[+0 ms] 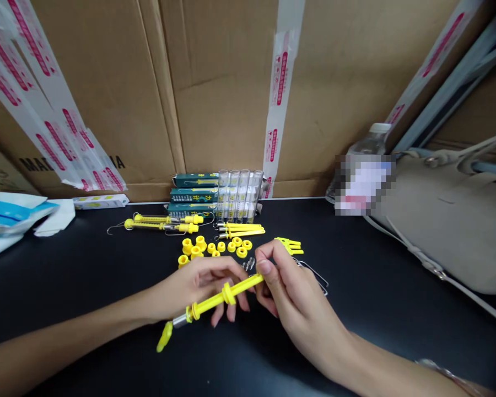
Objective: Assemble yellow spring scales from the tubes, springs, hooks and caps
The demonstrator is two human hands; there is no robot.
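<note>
Held aslant above the black desk: yellow rod, pinched between left hand and right hand, both clamped on it.

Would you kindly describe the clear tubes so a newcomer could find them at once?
Start at the cardboard wall behind the black table. At its foot, centre, beside stacked green boxes, stand the clear tubes in an upright row. They alone are transparent; the parts in front are yellow.

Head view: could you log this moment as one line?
left hand: holds yellow rod | right hand: pinches rod end | yellow caps: loose behind hands
</note>
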